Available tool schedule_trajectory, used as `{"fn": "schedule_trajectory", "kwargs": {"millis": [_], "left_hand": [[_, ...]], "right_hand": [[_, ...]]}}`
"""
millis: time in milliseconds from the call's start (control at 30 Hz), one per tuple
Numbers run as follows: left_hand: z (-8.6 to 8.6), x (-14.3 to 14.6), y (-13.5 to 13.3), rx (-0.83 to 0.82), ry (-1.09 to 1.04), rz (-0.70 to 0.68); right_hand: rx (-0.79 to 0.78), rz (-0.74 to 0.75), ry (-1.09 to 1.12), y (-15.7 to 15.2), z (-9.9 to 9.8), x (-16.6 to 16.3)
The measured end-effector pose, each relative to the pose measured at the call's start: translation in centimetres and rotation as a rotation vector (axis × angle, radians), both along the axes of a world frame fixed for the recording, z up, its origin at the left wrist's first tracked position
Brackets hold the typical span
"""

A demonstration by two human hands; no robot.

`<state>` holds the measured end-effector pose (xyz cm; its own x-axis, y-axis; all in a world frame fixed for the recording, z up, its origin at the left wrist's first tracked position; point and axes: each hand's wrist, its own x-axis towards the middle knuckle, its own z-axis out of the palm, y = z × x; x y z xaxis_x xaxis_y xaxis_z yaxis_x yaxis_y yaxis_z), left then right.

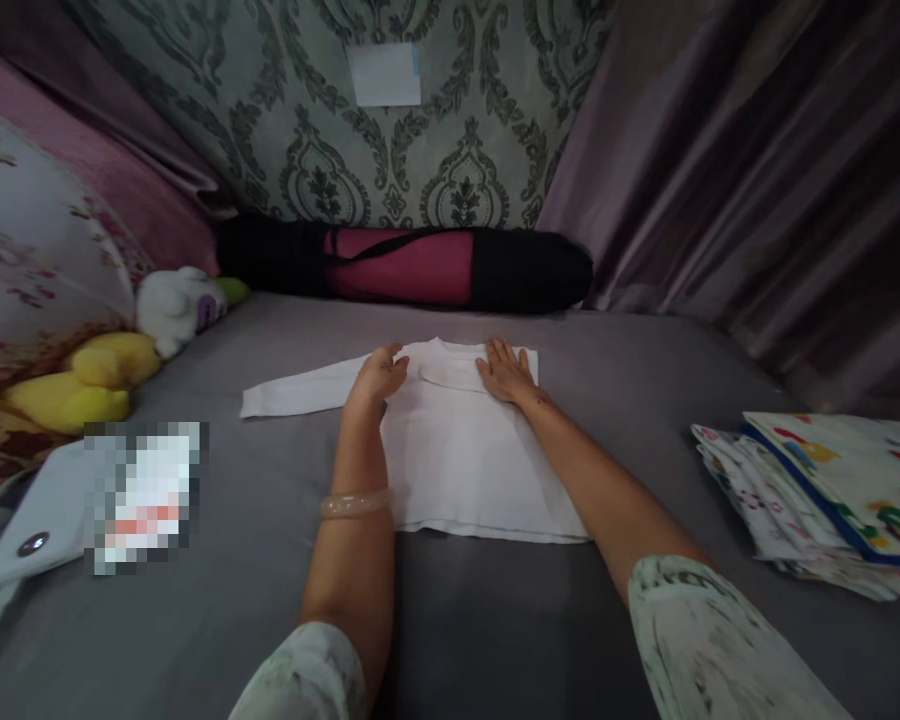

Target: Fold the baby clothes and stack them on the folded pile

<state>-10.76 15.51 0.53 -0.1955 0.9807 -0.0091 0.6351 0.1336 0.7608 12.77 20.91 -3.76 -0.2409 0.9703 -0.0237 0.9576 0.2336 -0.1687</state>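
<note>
A white long-sleeved shirt lies spread on the grey sheet, collar away from me. Its left sleeve stretches out flat to the left. The right sleeve is folded inward across the upper chest. My right hand lies flat with spread fingers on this folded part, near the right shoulder. At the left shoulder, where the sleeve joins the body, my left hand rests on the fabric. Its thumb and forefinger look apart; the other fingers are partly hidden.
Folded patterned cloths are stacked at the right. A black and pink long bag lies along the wall. Plush toys and a white case-like object are at the left, beside a blurred-out item. Curtains hang at both sides.
</note>
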Motion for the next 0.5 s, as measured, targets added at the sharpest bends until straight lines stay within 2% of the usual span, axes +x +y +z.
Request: {"fn": "schedule_trajectory", "kwargs": {"millis": [133,267,367,500], "left_hand": [[0.5,-1.1,-0.4,-0.048,-0.040,0.087],[0.7,-1.5,-0.6,-0.030,-0.061,0.116],[0.5,-1.3,-0.4,-0.022,-0.054,0.120],[-0.3,-1.0,0.2,0.018,-0.073,0.112]], "right_hand": [[-0.002,0.001,-0.002,0.2,-0.2,0.4],[-0.063,-0.003,-0.009,0.0,0.7,0.1],[0.004,0.022,-0.011,-0.5,1.4,-1.9],[0.007,0.185,0.043,-1.1,1.8,-6.5]]}}
